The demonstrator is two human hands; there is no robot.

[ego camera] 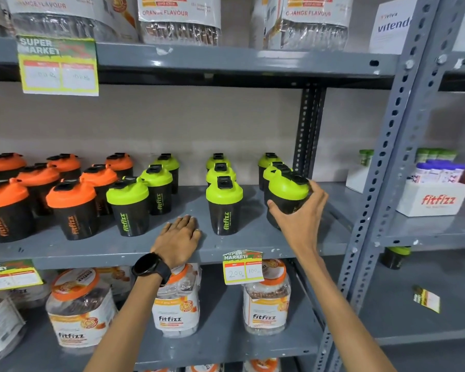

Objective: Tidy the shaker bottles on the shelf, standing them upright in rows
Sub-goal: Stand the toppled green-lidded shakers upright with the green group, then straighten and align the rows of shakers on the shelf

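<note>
Black shaker bottles stand upright in rows on the grey middle shelf (253, 242). Orange-lidded shakers (71, 208) fill the left side, green-lidded shakers (224, 206) the middle and right. My right hand (302, 218) grips the front green-lidded shaker (287, 193) of the rightmost row, which leans slightly to the right. My left hand (180, 237) lies flat, palm down, on the shelf's front between two green-lidded rows, holding nothing. A black watch sits on that wrist.
Plastic jars (266, 299) labelled fitfizz stand on the shelf below, more jars on the shelf above. A price tag (242, 267) hangs from the shelf edge. A perforated grey upright (381, 183) borders the right; beyond it a white fitfizz box (432, 197) and one green shaker (395, 257).
</note>
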